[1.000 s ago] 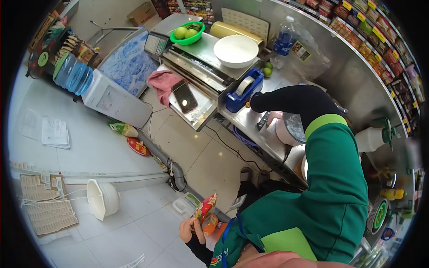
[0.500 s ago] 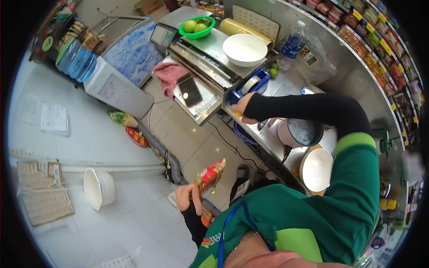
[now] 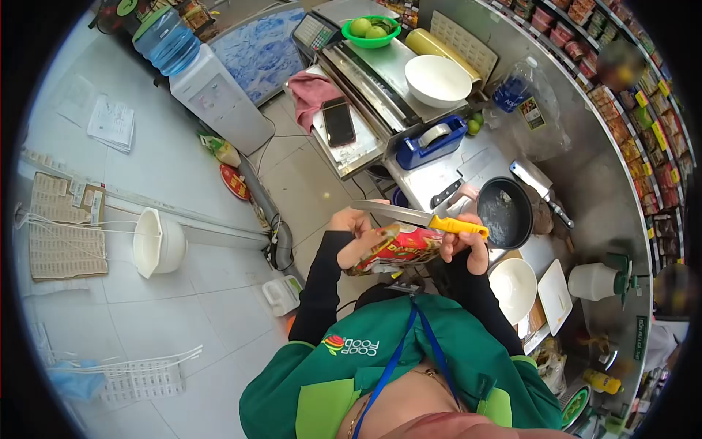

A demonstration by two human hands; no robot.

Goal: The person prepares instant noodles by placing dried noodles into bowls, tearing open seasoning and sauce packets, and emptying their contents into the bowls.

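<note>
My left hand (image 3: 354, 235) is closed on a shiny red, gold and green food packet (image 3: 415, 245), held in front of my chest. My right hand (image 3: 466, 243) grips a knife (image 3: 459, 226) by its yellow handle, with its fingers close to the packet's right end. The knife's blade points left across the packet's upper edge, towards my left hand. From this angle I cannot tell whether the blade touches the packet.
A dark pot (image 3: 504, 212) holding liquid stands on the metal counter, near a white bowl (image 3: 512, 290), a cleaver (image 3: 541, 192) and a blue tape dispenser (image 3: 431, 142). Further back are a phone (image 3: 338, 122), another white bowl (image 3: 438, 80) and a green basket of fruit (image 3: 371, 42).
My right hand has come back from beside the tape dispenser with the yellow-handled knife. My left hand has raised the packet up and rightward, so both hands are now close together.
</note>
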